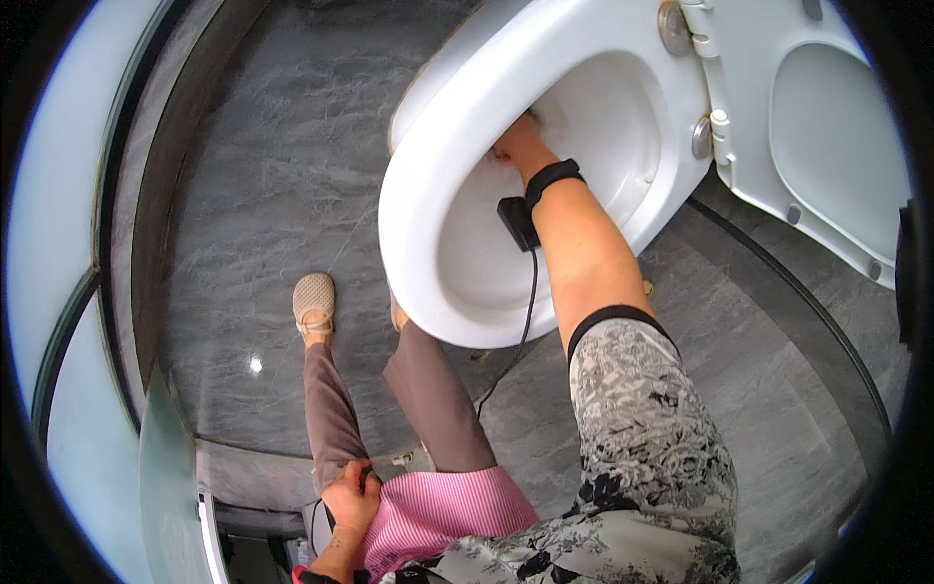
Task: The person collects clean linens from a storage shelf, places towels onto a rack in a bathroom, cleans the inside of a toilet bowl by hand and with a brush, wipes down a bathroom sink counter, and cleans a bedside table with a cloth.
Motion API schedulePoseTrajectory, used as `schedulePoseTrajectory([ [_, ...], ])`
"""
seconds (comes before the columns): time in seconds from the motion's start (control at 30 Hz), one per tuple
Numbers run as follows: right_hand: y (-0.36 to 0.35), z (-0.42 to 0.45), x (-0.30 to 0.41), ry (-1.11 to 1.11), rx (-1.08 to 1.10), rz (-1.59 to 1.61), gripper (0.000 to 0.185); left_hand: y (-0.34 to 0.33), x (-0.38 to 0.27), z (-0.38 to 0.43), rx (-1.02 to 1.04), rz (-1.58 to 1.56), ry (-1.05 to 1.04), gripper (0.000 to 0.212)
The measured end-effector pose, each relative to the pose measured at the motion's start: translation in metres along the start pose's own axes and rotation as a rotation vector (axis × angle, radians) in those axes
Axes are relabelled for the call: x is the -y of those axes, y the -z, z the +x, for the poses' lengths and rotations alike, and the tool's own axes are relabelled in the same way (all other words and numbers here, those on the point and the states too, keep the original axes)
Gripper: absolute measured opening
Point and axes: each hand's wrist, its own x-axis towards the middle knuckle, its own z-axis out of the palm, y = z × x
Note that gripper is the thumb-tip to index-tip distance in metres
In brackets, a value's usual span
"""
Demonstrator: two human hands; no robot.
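My right hand (522,142) reaches down into the white toilet bowl (416,219); its fingers are mostly hidden inside, and whatever they touch cannot be made out. Around that wrist is a black strap, with a small black box (518,223) and a cable hanging from it. Low in the view, my left hand (352,496) rests at my left thigh beside the pink striped apron (445,507), its fingers bent over something dark that is too small to identify. The toilet seat and lid (759,146) stand raised at the upper right.
Grey stone-look tiles (255,204) cover the floor, with my beige shoe (314,299) at the left of the bowl. Frosted panels (58,182) with dark frames curve along the left. A black hose or cable (788,277) runs over the floor at the right.
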Motion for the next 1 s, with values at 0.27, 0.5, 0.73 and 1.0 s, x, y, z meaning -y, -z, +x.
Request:
schedulePoseTrajectory([
  [0.27, -0.015, 0.015, 0.003, -0.114, 0.055, 0.309, 0.016, -0.009, 0.004, -0.002, -0.041, -0.076, 0.044, 0.016],
  [0.5, -0.006, 0.024, 0.003, -0.165, -0.005, 0.277, 0.018, -0.011, 0.006, 0.004, -0.074, -0.082, 0.035, 0.017],
  [0.73, -0.024, 0.021, -0.037, 0.146, -0.112, -0.049, 0.028, -0.011, 0.007, 0.009, -0.050, -0.073, -0.017, 0.020],
  [1.0, 0.013, 0.007, -0.001, -0.128, 0.092, 0.269, 0.017, -0.007, -0.002, 0.014, -0.029, -0.003, -0.025, 0.020],
])
